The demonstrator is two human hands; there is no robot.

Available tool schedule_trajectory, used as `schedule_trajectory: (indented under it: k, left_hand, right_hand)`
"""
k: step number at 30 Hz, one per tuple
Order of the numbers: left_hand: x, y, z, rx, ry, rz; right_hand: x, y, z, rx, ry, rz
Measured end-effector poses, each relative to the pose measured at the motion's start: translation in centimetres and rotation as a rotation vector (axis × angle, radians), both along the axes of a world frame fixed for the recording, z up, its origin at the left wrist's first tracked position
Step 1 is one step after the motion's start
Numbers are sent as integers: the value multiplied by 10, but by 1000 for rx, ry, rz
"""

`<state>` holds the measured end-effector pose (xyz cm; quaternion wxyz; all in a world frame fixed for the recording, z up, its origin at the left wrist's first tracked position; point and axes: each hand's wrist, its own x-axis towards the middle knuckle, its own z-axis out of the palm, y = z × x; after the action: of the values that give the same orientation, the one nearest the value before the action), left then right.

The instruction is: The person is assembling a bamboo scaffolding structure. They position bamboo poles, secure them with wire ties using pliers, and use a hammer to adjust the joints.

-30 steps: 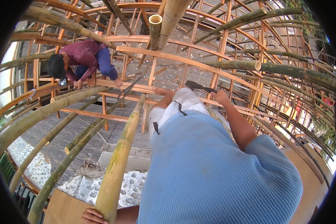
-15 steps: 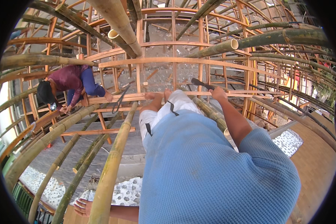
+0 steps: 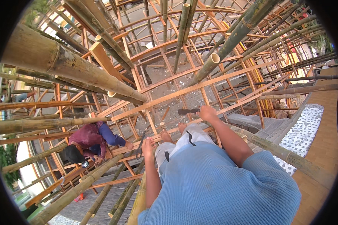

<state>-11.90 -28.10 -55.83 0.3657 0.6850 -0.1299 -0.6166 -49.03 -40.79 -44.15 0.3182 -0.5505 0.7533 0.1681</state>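
Two hands, head view: both were at the orange slat (image 3: 214,112) crossing the bamboo frame.
Right hand (image 3: 207,111): fingers curled round a dark tool handle (image 3: 187,111), just above the slat.
Left hand (image 3: 148,144): fingers pressed together, resting on a lower slat (image 3: 139,147) (beside a dark strap).
Co-worker (image 3: 90,140): crouched well left of the slat, below.

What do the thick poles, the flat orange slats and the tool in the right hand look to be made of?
Thick poles: bamboo, raw and weathered grey-green, with node rings and hollow cut ends.
Flat orange slats: probably split bamboo or sawn wood, smooth and matt; the look leaves it open.
Tool in the right hand: dark, likely metal, too small to be sure.
Left hand rests on a slat.
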Motion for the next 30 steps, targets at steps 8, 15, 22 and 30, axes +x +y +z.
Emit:
schedule_trajectory:
  k: [8, 15, 22, 30]
  left_hand:
    - [-82, -140, 82, -90, 844, 401]
    - [-58, -160, 126, -355, 1082, 64]
    - [-91, -160, 217, -538, 948, -568]
    - [-114, -171, 199, -433, 791, -403]
  right_hand:
    - [42, 96, 90, -212, -588, -376]
    - [8, 210, 70, 24, -1265, -947]
    - [7, 278, 77, -385, -716, -1078]
    - [-117, 372, 102, -1332, -316, -1796]
